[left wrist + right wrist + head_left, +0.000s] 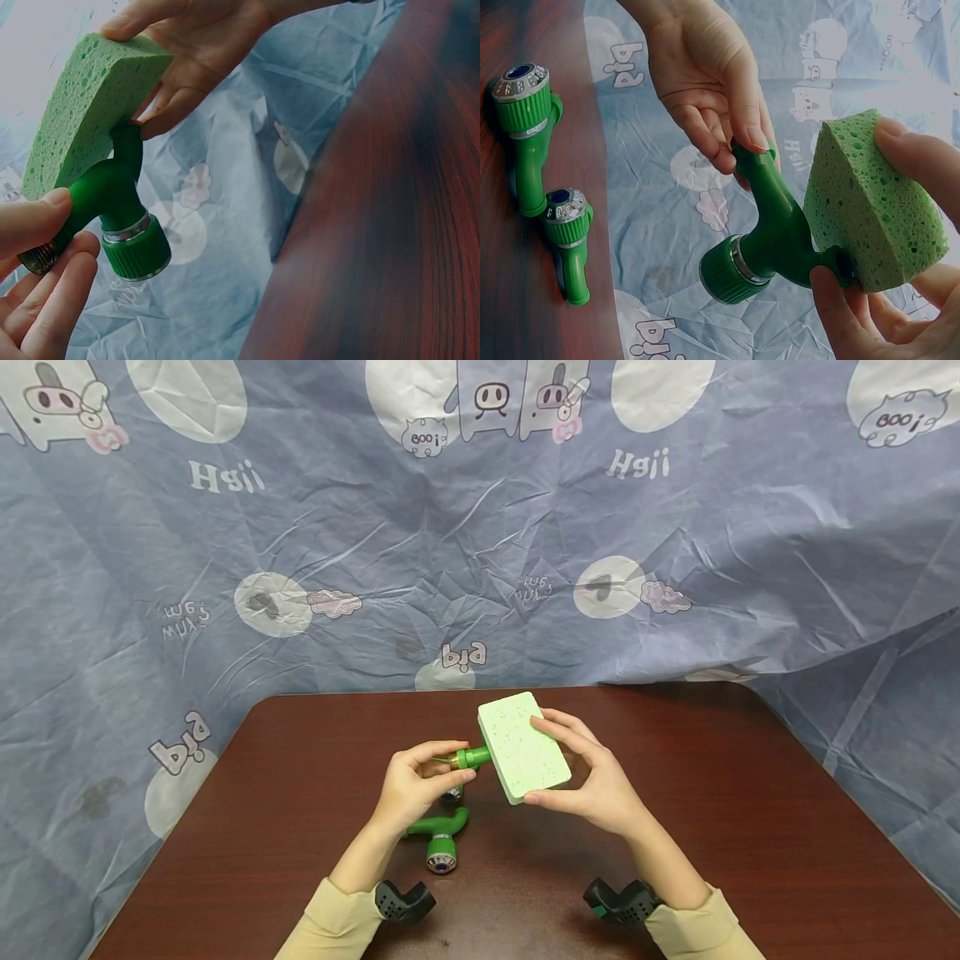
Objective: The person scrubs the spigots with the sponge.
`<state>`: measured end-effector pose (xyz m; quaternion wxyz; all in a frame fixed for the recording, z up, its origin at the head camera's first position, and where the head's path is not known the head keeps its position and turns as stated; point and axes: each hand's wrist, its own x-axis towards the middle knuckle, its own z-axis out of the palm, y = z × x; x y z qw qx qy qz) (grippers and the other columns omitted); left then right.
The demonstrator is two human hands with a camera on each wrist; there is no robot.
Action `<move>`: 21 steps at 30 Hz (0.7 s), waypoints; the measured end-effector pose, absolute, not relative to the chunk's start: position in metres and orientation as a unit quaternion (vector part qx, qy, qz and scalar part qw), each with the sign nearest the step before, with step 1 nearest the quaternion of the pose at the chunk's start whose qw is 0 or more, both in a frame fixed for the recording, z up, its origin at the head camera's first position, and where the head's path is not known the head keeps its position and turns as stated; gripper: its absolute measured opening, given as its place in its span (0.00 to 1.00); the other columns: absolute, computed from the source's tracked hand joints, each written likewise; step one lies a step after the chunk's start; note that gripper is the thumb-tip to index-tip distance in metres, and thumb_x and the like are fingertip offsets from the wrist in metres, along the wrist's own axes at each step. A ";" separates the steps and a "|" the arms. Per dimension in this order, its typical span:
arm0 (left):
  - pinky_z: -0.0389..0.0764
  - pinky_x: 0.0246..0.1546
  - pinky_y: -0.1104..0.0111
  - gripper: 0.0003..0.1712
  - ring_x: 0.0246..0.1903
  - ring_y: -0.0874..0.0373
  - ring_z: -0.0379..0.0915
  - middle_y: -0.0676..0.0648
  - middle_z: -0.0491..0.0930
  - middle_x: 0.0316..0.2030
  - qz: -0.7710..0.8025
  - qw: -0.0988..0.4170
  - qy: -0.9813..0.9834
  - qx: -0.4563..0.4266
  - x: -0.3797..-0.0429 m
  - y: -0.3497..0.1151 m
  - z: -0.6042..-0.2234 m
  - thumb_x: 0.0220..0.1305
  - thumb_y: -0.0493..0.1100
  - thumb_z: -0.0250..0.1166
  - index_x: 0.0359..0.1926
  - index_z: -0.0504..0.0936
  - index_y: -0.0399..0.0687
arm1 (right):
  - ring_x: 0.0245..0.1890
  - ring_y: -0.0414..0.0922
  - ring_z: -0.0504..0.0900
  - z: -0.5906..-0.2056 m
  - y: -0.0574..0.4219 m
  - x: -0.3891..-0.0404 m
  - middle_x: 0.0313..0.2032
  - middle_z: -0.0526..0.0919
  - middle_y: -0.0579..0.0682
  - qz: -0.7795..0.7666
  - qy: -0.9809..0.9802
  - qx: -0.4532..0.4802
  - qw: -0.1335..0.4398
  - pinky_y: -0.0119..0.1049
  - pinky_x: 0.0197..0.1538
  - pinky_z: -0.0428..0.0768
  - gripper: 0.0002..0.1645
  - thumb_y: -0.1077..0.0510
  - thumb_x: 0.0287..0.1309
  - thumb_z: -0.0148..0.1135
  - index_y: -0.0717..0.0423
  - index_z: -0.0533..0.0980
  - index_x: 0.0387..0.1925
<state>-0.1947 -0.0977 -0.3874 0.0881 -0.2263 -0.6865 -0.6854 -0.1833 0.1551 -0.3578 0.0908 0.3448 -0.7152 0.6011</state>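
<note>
On the cloth [420, 527] beyond my fingers I read "BOO" twice and what looks like "Haii" twice; other words there are upside down or too faint to make out. I count three green taps in all, and one sponge [522, 747]. The fingers of my left hand [411, 781] pinch the held tap [474, 758] at its threaded end, up off the worktop [720, 793]. The fingers of my right hand [600, 781] grasp the sponge, pale green and tilted, with the tap's spout at the side away from me; whether the two touch I cannot tell. Two more taps lie on the worktop: the nearer tap [441, 847] on my side of the left fingers, the farther tap [452, 794] below them, partly hidden. Two black units [405, 903] sit behind my fingers, one at each wrist.
</note>
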 end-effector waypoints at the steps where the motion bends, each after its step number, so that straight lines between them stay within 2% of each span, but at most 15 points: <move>1: 0.80 0.27 0.74 0.20 0.30 0.58 0.82 0.32 0.81 0.37 -0.682 0.088 -0.691 -0.225 -0.193 -0.097 -0.384 0.48 0.28 0.71 0.45 0.80 0.27 | 0.50 0.47 0.75 -0.358 0.155 -0.183 0.64 0.60 0.55 0.601 -0.715 0.345 0.091 0.31 0.45 0.79 0.50 0.73 0.32 0.77 0.63 0.66 0.63; 6: 0.79 0.28 0.74 0.18 0.29 0.55 0.81 0.32 0.82 0.33 -0.662 0.088 -0.713 -0.212 -0.180 -0.094 -0.365 0.49 0.26 0.70 0.44 0.80 0.26 | 0.53 0.47 0.73 -0.357 0.155 -0.184 0.64 0.61 0.54 0.592 -0.721 0.346 0.102 0.30 0.47 0.77 0.50 0.72 0.32 0.77 0.62 0.67 0.63; 10: 0.80 0.31 0.74 0.17 0.31 0.52 0.82 0.33 0.82 0.34 -0.658 0.086 -0.723 -0.193 -0.177 -0.093 -0.360 0.50 0.26 0.69 0.44 0.81 0.27 | 0.56 0.45 0.70 -0.358 0.157 -0.184 0.64 0.62 0.54 0.571 -0.737 0.341 0.119 0.29 0.50 0.75 0.50 0.69 0.32 0.79 0.60 0.68 0.62; 17: 0.79 0.29 0.75 0.17 0.28 0.63 0.81 0.32 0.82 0.35 -0.672 0.101 -0.716 -0.159 -0.178 -0.095 -0.360 0.51 0.27 0.69 0.45 0.80 0.27 | 0.51 0.45 0.74 -0.357 0.161 -0.187 0.63 0.62 0.54 0.575 -0.734 0.338 0.124 0.29 0.48 0.76 0.50 0.71 0.32 0.78 0.62 0.67 0.62; 21: 0.78 0.28 0.76 0.18 0.27 0.65 0.80 0.31 0.81 0.34 -0.683 0.107 -0.706 -0.150 -0.178 -0.095 -0.359 0.51 0.27 0.68 0.45 0.80 0.26 | 0.47 0.44 0.77 -0.356 0.163 -0.188 0.63 0.62 0.54 0.575 -0.737 0.331 0.127 0.28 0.45 0.77 0.50 0.72 0.32 0.77 0.62 0.68 0.62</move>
